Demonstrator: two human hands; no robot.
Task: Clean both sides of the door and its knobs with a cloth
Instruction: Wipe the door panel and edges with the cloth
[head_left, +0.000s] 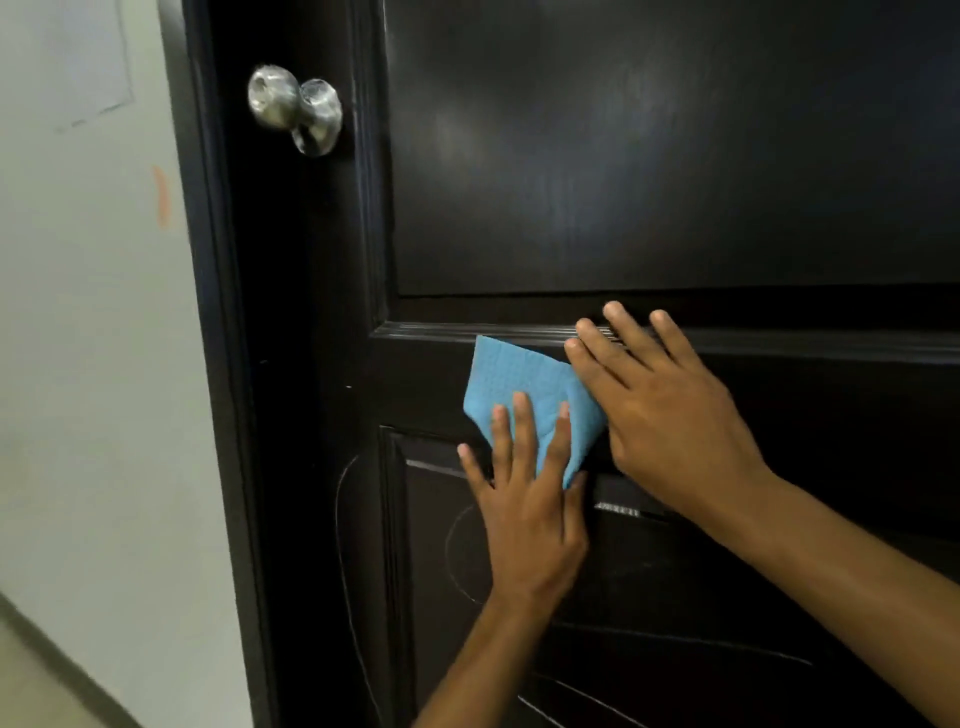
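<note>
Blue cloth (524, 395), folded w/ a waffle-like texture, lies flat on the dark glossy door (649, 156) at its mid rail, just below the moulding. Its long axis runs diagonally, upper-left corner to lower right. Left hand (524, 514) presses its lower part w/ straight, spread fingers. Right hand (660, 415) lies flat on its right edge, fingers straight, tips on the moulding. Silver knob (293, 106) sits up left, well apart.

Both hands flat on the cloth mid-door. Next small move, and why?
Probably slide the blue cloth leftward along the door rail. Left hand and right hand press it flat there; chalky marks show below, and the knob sits untouched above.
</note>
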